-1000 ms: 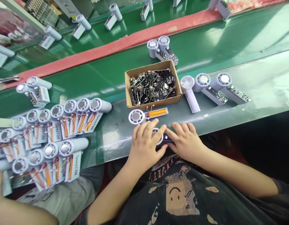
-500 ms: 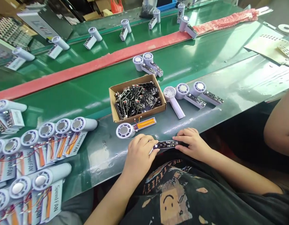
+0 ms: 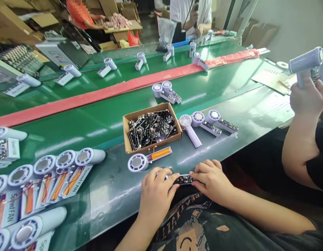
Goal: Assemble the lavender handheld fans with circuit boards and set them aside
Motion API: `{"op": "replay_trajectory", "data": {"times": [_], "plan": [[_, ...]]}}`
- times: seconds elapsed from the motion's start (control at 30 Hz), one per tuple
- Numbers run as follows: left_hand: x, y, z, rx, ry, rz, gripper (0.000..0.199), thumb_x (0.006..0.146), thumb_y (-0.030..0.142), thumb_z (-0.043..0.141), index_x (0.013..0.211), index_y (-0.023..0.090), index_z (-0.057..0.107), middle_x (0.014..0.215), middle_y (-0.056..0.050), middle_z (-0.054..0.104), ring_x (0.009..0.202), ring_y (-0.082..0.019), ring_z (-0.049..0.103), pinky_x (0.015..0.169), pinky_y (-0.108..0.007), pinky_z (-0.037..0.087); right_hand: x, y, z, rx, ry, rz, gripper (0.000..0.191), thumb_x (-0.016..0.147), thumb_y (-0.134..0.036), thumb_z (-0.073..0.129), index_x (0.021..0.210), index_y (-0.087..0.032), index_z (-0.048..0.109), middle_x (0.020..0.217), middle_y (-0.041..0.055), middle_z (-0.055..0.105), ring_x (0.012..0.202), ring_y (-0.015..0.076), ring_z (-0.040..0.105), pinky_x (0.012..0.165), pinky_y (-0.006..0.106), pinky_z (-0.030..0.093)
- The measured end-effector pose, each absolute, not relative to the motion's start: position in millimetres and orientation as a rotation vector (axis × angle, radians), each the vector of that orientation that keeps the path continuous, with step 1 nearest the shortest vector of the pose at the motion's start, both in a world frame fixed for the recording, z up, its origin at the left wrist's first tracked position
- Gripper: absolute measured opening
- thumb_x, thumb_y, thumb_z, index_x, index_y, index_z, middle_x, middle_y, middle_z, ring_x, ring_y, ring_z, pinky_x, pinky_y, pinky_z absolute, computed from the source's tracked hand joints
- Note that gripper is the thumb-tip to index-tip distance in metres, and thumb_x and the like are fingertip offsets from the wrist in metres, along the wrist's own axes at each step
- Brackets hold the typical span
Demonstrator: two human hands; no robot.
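At the near edge of the bench, my left hand (image 3: 156,191) grips the left part of a handheld fan, hiding most of its head. A black circuit board (image 3: 184,179) lies along the fan's handle and faces up. My right hand (image 3: 211,181) has its fingers on the right end of the board and handle. Beyond my left hand lies another fan (image 3: 137,162) with an orange battery (image 3: 160,153) and thin wires exposed in its handle. Behind it, an open cardboard box (image 3: 126,142) holds many loose black circuit boards (image 3: 152,129).
Right of the box lie a closed fan (image 3: 193,135) and two fans with boards showing (image 3: 214,115). Rows of fans (image 3: 65,159) fill the left. More fans sit along the green belt (image 3: 98,115) past a red strip (image 3: 140,79). A co-worker's hand (image 3: 306,94) holds a fan at right.
The view has tilted up, so people at the back now show. At right, a co-worker's raised hand with a fan has come into view. My right fingers reach further over the board.
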State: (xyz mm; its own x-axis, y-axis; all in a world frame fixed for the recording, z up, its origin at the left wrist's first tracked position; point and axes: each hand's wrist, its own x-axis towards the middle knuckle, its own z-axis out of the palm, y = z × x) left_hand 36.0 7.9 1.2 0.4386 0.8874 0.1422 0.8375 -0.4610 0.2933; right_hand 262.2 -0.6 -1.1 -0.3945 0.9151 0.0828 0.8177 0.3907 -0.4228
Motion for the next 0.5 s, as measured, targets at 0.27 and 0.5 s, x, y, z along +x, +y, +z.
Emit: {"op": "replay_trajectory", "data": {"times": [0.27, 0.5], "plan": [[37.9, 15.0, -2.5, 2.547, 1.384, 0.475, 0.032, 0.084, 0.025, 0.068, 0.113, 0.039, 0.069, 0.107, 0.006, 0.075, 0.102, -0.024, 0.063, 0.087, -0.043, 0.043, 257.9, -4.8, -4.1, -1.607, -2.306, 0.429, 0.016, 0.085, -0.028, 0.073, 0.101, -0.031, 0.072, 0.093, -0.001, 0.069, 0.089, 0.018, 0.055, 0.083, 0.036, 0.033], [38.7, 17.0, -15.4, 2.697, 1.424, 0.479, 0.024, 0.083, 0.026, 0.067, 0.103, 0.037, 0.074, 0.101, 0.006, 0.077, 0.097, -0.023, 0.064, 0.081, -0.039, 0.044, 263.5, -4.6, -11.2, -1.631, -2.22, 0.638, 0.024, 0.084, -0.04, 0.072, 0.108, -0.036, 0.072, 0.104, -0.0015, 0.071, 0.097, 0.0182, 0.058, 0.093, 0.04, 0.032]]}}
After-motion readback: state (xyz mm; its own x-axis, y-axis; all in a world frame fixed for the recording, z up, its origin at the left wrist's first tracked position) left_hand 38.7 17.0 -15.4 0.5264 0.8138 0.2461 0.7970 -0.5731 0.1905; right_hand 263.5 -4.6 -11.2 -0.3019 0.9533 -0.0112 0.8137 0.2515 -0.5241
